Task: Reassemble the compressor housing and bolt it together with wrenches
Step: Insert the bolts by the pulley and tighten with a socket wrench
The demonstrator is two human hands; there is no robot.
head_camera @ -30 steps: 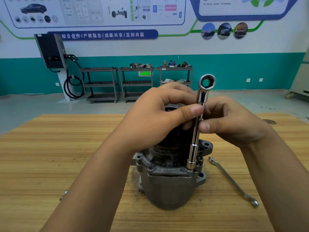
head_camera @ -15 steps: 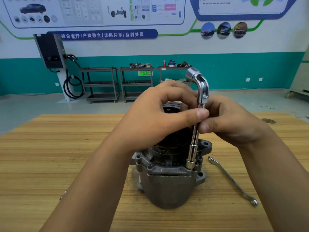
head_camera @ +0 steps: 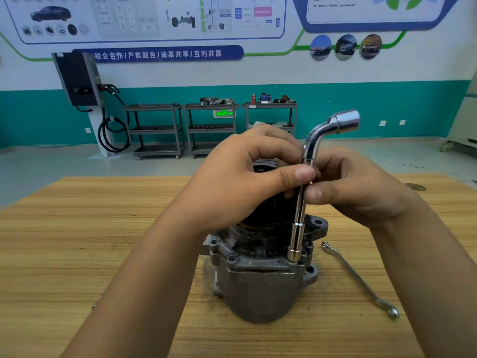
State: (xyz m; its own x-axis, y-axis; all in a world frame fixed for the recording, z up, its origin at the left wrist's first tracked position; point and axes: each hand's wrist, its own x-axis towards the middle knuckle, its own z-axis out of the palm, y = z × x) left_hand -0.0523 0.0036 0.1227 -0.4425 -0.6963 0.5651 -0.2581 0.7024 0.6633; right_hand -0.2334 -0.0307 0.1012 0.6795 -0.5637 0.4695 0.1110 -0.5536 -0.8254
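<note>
A grey metal compressor housing [head_camera: 260,288] stands upright in the middle of the wooden table [head_camera: 77,241], with a black pulley at its top mostly hidden behind my hands. A chrome L-shaped socket wrench [head_camera: 300,213] stands vertically, its lower socket seated on a bolt at the housing's front right flange. My left hand [head_camera: 242,182] pinches the wrench shaft between thumb and fingers. My right hand [head_camera: 353,189] pinches the same shaft just below, from the right. The wrench's bent upper end points to the right.
A flat combination wrench [head_camera: 361,280] lies on the table to the right of the housing. A small metal part [head_camera: 96,302] shows by my left forearm. Shelving carts [head_camera: 209,130] and a wall charger [head_camera: 80,78] stand far behind the table.
The wrench has turned about its upright shaft: its bent upper end faced me, swung to the left, and now points right. Both hands stay on the shaft.
</note>
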